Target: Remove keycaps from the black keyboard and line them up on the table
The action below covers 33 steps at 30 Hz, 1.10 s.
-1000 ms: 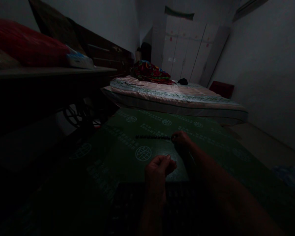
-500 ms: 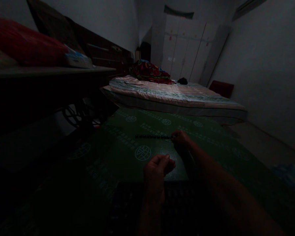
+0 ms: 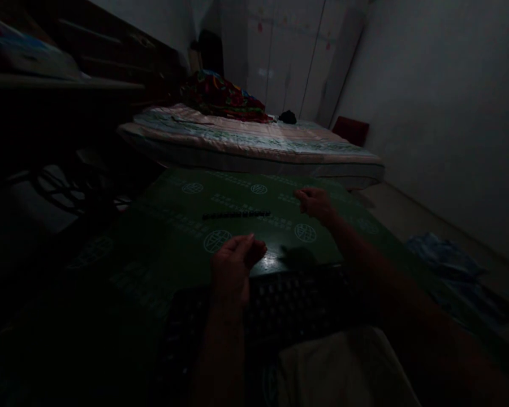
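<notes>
My left hand (image 3: 235, 260) is above the far edge of a black keyboard (image 3: 292, 299), its fingers curled and the thumb pressed to them. What it holds, if anything, is hidden. My right hand (image 3: 316, 204) is raised over the green board (image 3: 178, 226), thumb and forefinger pinched together; it is too dark to tell what is between them. Between the hands and farther out lies a straight row of small dark pieces (image 3: 236, 215) that look like keycaps. My right hand is apart from the row's right end.
A pale cloth (image 3: 348, 367) shows below the keyboard. Past the board stands a bed (image 3: 254, 147) with a red patterned blanket (image 3: 224, 99). At left are a tabletop (image 3: 63, 82) and a dark wheel frame (image 3: 55, 189). Blue cloth (image 3: 445, 254) lies on the floor at right.
My right hand has left the right end of the row and moved to the right, away from it. My left hand keeps its curled pose. The view has turned right and downward.
</notes>
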{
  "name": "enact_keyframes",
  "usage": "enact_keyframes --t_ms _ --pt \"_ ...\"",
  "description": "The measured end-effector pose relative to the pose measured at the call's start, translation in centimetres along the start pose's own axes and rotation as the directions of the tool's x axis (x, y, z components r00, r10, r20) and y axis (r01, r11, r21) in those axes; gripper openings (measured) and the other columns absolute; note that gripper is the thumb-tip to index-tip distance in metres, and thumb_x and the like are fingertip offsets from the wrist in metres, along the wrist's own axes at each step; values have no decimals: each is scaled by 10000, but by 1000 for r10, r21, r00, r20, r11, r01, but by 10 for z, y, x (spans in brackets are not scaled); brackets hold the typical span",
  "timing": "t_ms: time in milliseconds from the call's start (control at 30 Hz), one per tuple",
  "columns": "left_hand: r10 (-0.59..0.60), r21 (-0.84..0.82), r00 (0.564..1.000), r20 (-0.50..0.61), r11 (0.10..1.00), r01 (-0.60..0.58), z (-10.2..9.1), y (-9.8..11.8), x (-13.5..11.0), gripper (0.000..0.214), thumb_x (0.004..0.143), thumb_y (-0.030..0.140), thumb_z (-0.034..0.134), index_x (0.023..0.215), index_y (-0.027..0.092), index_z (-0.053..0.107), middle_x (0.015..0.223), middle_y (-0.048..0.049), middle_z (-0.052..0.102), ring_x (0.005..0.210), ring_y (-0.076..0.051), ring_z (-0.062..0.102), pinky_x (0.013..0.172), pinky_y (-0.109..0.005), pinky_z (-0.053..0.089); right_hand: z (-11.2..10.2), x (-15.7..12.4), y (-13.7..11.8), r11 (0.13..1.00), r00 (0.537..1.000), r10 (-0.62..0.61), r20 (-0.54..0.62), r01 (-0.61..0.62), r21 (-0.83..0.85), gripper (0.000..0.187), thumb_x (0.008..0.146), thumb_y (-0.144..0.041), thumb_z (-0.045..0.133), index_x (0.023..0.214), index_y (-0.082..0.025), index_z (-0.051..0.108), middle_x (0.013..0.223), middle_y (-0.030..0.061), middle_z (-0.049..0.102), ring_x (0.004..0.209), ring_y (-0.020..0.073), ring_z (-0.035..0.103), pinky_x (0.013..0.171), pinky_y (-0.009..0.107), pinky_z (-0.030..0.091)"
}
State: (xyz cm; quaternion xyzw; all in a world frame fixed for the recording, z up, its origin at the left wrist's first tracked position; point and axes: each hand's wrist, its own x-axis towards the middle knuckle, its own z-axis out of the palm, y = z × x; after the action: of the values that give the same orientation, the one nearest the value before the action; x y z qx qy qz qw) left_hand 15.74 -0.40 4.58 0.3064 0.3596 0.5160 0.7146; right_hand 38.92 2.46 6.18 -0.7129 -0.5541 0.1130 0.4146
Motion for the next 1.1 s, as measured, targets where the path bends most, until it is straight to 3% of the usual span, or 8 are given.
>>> enact_keyframes --t_ms 100,200,400,533,767,933,1033,1100 --pt "15 13 1000 8 1000 -15 5 2 -2 169 532 221 691 614 134 571 523 22 623 514 -110 592 586 -263 507 -33 -46 -18 969 998 -7 -67 23 246 424 782 -523 434 831 -141 612 472 -35 531 322 55 405 339 165 294" --pt "31 41 999 27 999 -32 11 3 -7 173 528 223 692 610 131 572 519 20 620 509 -110 591 575 -261 508 -56 -94 -27 923 995 25 -100 16 384 453 791 -542 413 854 -131 594 521 -10 572 355 73 470 373 182 359" --pt "72 81 993 90 994 -79 21 0 -16 170 532 240 689 599 127 581 515 18 616 506 -105 586 568 -249 502 -78 -169 -19 907 965 114 -237 -3 422 465 806 -540 394 749 -133 612 535 18 584 418 100 520 425 215 406" --pt "97 144 991 98 983 -110 30 -1 -20 176 542 264 681 591 125 584 514 15 611 493 -108 579 564 -260 500 -78 -212 -14 907 938 230 -260 -109 407 514 800 -573 368 656 -143 609 450 13 548 376 107 489 382 221 376" --pt "143 258 975 173 948 -185 37 10 -33 193 572 309 670 580 133 593 532 10 616 512 -112 580 583 -260 488 -78 -277 -4 846 849 469 -243 -353 399 574 748 -651 336 570 -170 594 446 36 554 374 130 492 382 244 387" --pt "137 471 955 262 846 -251 22 8 -60 180 604 329 650 590 153 611 557 -2 627 541 -130 578 552 -229 444 -77 -304 0 733 709 654 -262 -508 453 574 758 -650 308 570 -181 582 450 44 547 388 143 502 384 254 388" --pt "67 619 874 481 680 -393 6 -10 -92 131 637 290 623 572 176 623 535 6 610 538 -139 565 516 -219 417 -75 -312 0 669 650 718 -249 -548 502 562 732 -665 345 628 -168 586 453 36 541 371 142 485 361 251 366" --pt "-48 629 743 668 570 -528 -6 -28 -116 113 693 269 565 644 200 640 616 -10 645 612 -164 597 545 -239 446 -74 -313 -2 648 626 741 -245 -569 506 559 723 -669 361 650 -162 586 463 33 546 375 136 484 359 240 360"
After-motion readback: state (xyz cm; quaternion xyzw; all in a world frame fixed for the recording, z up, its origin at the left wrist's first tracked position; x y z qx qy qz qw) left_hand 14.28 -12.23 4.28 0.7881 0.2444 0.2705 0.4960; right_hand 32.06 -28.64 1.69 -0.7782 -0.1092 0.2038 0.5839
